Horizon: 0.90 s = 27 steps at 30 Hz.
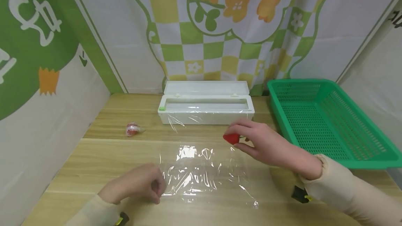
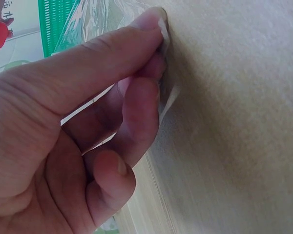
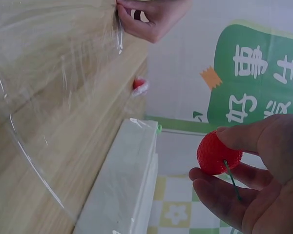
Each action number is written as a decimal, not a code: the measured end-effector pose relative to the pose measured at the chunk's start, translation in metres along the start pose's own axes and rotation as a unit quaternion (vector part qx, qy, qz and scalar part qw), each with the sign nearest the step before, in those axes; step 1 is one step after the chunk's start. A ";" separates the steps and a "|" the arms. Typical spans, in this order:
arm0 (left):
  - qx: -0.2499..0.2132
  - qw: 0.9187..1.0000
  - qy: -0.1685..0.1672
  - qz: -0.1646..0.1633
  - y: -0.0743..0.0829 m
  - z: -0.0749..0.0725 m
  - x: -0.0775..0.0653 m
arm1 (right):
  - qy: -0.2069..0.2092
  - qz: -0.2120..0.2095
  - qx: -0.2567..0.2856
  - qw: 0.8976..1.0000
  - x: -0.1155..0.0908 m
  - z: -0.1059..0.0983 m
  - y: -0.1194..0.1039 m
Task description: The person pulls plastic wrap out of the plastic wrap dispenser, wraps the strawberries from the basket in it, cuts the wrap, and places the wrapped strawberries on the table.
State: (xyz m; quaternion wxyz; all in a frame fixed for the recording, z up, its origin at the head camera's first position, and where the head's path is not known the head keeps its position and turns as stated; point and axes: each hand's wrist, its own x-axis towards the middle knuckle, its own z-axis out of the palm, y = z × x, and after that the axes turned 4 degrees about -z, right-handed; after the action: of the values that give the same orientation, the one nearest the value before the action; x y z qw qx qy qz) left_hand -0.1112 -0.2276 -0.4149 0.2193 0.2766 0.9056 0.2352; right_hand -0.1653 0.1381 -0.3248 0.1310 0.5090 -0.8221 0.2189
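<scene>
A red strawberry (image 1: 231, 138) with a thin green stem is pinched between thumb and fingers of my right hand (image 1: 262, 142), above the film's right side. In the right wrist view the strawberry (image 3: 216, 153) shows its textured skin. My left hand (image 1: 139, 183) pinches the near left edge of a sheet of clear plastic wrap (image 1: 191, 173); the left wrist view shows the film between thumb and forefinger. The wrap stretches over the wooden table from a white dispenser box (image 1: 205, 118), whose lid stands raised at the back.
A small red piece wrapped in film (image 1: 133, 129) lies at the left of the table (image 1: 103, 152). On the right stands a green perforated basket (image 1: 284, 128). Fabric with a checked pattern (image 1: 213, 51) hangs behind the box, and printed panels stand at both sides.
</scene>
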 end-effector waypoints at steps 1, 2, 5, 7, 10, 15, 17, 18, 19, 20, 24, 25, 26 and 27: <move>0.000 1.000 -0.001 -0.002 0.000 0.000 0.000 | 0.001 -0.002 0.002 1.000 0.000 0.002 -0.001; 0.000 1.000 -0.001 -0.003 0.001 -0.001 0.000 | 0.000 -0.003 0.006 1.000 0.000 0.004 -0.003; 0.000 1.000 -0.002 -0.004 0.001 -0.002 0.000 | 0.000 -0.011 0.021 1.000 0.000 0.009 -0.006; 0.001 1.000 -0.002 -0.003 0.001 -0.002 0.000 | 0.002 -0.019 0.032 0.999 0.001 0.014 -0.008; 0.002 1.000 -0.001 -0.003 0.001 -0.002 0.000 | 0.004 -0.033 0.046 0.998 0.001 0.021 -0.010; 0.003 1.000 0.002 -0.001 0.001 -0.002 0.000 | -0.002 -0.044 0.044 0.998 0.003 0.034 -0.015; 0.002 1.000 0.002 -0.002 0.001 -0.002 -0.001 | -0.010 -0.043 0.040 0.998 0.003 0.040 -0.018; 0.001 1.000 0.001 -0.003 0.001 -0.002 -0.001 | -0.015 -0.040 0.039 0.998 0.003 0.043 -0.019; 0.001 1.000 0.001 -0.005 0.001 -0.002 -0.001 | -0.021 -0.039 0.038 0.998 0.003 0.045 -0.020; 0.001 1.000 0.001 -0.006 0.001 -0.002 -0.001 | -0.026 -0.038 0.035 0.998 0.002 0.048 -0.021; 0.002 1.000 0.000 -0.010 0.001 -0.002 -0.001 | -0.036 -0.049 0.049 0.997 0.000 0.059 -0.023; 0.003 1.000 0.000 -0.010 0.001 -0.002 -0.001 | -0.038 -0.053 0.053 0.996 -0.001 0.061 -0.023; 0.004 1.000 0.001 -0.010 0.001 -0.002 -0.001 | -0.040 -0.053 0.057 0.996 -0.002 0.064 -0.023; 0.005 1.000 0.001 -0.011 0.001 -0.002 -0.001 | -0.040 -0.056 0.060 0.996 -0.003 0.067 -0.024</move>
State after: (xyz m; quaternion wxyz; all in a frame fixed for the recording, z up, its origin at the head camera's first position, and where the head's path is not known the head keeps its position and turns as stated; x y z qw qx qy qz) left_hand -0.1111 -0.2277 -0.4124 0.2193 0.2678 0.9099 0.2286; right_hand -0.1424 0.0984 -0.3787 0.0790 0.5696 -0.7822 0.2395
